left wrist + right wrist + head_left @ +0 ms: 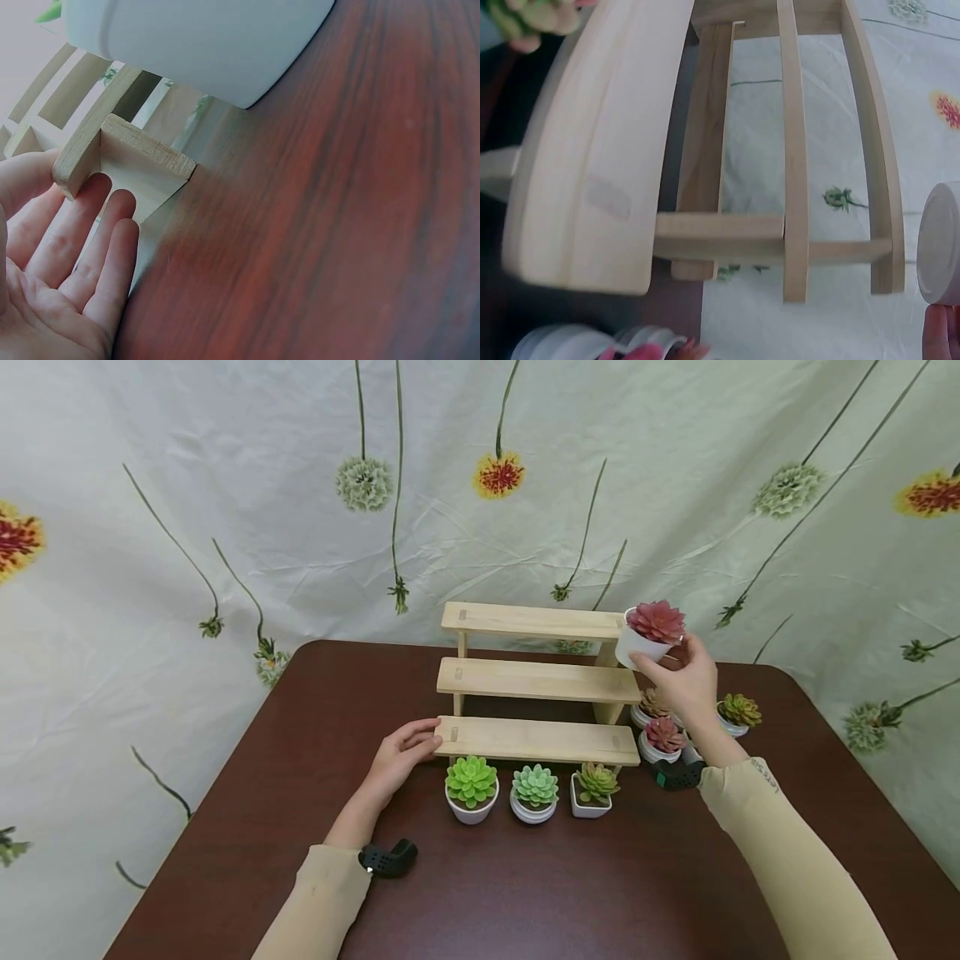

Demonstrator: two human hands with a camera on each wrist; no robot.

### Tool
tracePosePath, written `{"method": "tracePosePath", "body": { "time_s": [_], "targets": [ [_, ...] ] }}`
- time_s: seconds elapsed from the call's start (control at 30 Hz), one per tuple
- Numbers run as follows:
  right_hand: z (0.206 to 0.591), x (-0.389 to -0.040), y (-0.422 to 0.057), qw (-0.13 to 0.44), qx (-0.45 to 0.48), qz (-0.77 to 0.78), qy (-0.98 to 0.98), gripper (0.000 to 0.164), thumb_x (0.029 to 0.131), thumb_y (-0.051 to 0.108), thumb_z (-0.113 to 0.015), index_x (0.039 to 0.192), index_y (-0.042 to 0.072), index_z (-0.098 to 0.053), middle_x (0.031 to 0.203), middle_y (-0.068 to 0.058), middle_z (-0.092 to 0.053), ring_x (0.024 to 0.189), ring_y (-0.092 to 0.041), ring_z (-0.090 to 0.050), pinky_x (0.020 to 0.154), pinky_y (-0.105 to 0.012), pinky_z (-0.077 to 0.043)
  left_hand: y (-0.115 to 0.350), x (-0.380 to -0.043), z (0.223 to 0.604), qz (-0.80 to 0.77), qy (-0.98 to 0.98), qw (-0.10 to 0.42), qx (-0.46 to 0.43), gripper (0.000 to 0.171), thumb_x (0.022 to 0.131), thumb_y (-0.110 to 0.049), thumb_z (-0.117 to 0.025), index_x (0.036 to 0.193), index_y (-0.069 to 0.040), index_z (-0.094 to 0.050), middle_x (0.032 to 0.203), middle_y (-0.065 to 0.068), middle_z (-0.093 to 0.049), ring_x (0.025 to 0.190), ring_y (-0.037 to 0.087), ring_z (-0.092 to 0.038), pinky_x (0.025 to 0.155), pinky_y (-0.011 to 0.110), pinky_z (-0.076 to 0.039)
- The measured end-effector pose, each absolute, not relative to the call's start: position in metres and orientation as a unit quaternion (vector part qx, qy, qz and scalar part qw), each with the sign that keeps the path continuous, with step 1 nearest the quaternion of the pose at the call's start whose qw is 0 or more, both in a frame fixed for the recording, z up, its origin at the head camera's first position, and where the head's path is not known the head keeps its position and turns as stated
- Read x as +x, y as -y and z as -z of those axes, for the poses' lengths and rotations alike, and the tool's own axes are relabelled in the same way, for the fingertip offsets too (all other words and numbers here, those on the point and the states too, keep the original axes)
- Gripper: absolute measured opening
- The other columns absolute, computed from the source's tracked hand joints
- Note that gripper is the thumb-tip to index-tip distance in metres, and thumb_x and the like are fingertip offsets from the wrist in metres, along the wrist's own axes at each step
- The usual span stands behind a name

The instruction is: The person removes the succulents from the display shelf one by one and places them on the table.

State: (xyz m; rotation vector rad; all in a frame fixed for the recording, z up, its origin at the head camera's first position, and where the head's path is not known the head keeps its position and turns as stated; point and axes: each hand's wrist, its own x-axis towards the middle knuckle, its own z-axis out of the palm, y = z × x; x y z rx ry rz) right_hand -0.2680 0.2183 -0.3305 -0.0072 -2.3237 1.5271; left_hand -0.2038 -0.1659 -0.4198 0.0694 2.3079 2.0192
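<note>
A three-tier wooden stand [536, 739] is set on the table. My left hand [399, 758] pinches the left end of its lowest step; in the left wrist view, the thumb and fingers [67, 240] lie on either side of the board's end. Raised at the right end of the top step, my right hand [686, 681] grips a white pot with a red succulent [651, 631], tilted slightly. The right wrist view shows only the base of this pot [941, 244] and a fingertip below it.
In front of the stand are a bright green succulent [471, 787], a pale green succulent [534, 793] and a square-potted succulent [595, 789]. Under my right forearm stand a pink succulent [663, 742] and a brownish one [654, 703]. A yellow-green succulent [738, 714] stands farther right. Floral cloth [300, 552] hangs behind.
</note>
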Motion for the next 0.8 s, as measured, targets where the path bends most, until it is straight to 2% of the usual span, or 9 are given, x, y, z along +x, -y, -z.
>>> {"method": "tracePosePath", "body": {
  "time_s": [0.17,0.2,0.33,0.43,0.57,0.7,0.8],
  "targets": [
    [0.345,-0.268,-0.244,0.202,-0.008,-0.544,0.814,0.066,0.076,0.033,-0.079,0.129,0.008,-0.051,0.116,-0.015,-0.058,0.101,-0.021,-0.06,0.082,-0.025,-0.051,0.166,-0.205,0.42,-0.656,-0.754,0.037,0.024,0.04,0.092,-0.012,-0.061,0.129,0.0,-0.053,0.118,0.023,-0.059,0.101,0.016,-0.06,0.086,0.035,-0.051],
    [0.355,-0.273,-0.255,0.205,-0.004,-0.554,0.807,0.065,0.075,0.03,-0.08,0.129,0.009,-0.051,0.116,-0.013,-0.058,0.1,-0.019,-0.06,0.08,-0.022,-0.051,0.166,-0.205,0.42,-0.655,-0.754,0.037,0.024,0.04,0.092,-0.012,-0.061,0.129,0.0,-0.053,0.118,0.023,-0.059,0.101,0.016,-0.06,0.087,0.036,-0.051],
    [0.379,-0.281,-0.283,0.212,-0.037,-0.537,0.816,0.067,0.074,0.034,-0.08,0.131,0.018,-0.051,0.116,-0.003,-0.058,0.097,-0.009,-0.059,0.076,-0.013,-0.049,0.166,-0.205,0.42,-0.656,-0.754,0.038,0.021,0.04,0.092,-0.012,-0.061,0.13,0.0,-0.053,0.118,0.023,-0.06,0.1,0.016,-0.06,0.087,0.037,-0.05],
    [0.375,-0.269,-0.286,0.213,-0.069,-0.518,0.826,0.066,0.076,0.037,-0.078,0.131,0.016,-0.05,0.115,0.0,-0.057,0.093,-0.002,-0.057,0.073,-0.01,-0.047,0.166,-0.204,0.42,-0.656,-0.753,0.038,0.019,0.04,0.092,-0.012,-0.061,0.13,0.0,-0.053,0.118,0.023,-0.059,0.1,0.016,-0.06,0.088,0.036,-0.05],
    [0.355,-0.241,-0.28,0.204,-0.098,-0.511,0.83,0.064,0.079,0.032,-0.076,0.131,0.007,-0.047,0.11,0.001,-0.055,0.089,0.0,-0.055,0.073,-0.01,-0.046,0.166,-0.204,0.42,-0.655,-0.755,0.038,0.018,0.04,0.093,-0.013,-0.061,0.13,0.0,-0.053,0.118,0.023,-0.059,0.101,0.016,-0.06,0.088,0.036,-0.05],
    [0.356,-0.23,-0.289,0.189,-0.145,-0.504,0.83,0.067,0.08,0.033,-0.075,0.134,0.009,-0.045,0.114,0.003,-0.053,0.093,-0.002,-0.053,0.076,-0.011,-0.046,0.167,-0.206,0.424,-0.655,-0.754,0.036,0.022,0.041,0.093,-0.013,-0.061,0.13,0.0,-0.052,0.119,0.022,-0.059,0.101,0.016,-0.06,0.087,0.035,-0.051],
    [0.382,-0.238,-0.315,0.197,-0.157,-0.5,0.828,0.068,0.079,0.036,-0.076,0.135,0.013,-0.045,0.118,0.001,-0.053,0.094,-0.003,-0.053,0.073,-0.01,-0.046,0.169,-0.212,0.436,-0.659,-0.751,0.033,0.025,0.042,0.092,-0.015,-0.062,0.131,-0.001,-0.053,0.119,0.021,-0.06,0.101,0.015,-0.06,0.086,0.034,-0.051]
  ]
}}
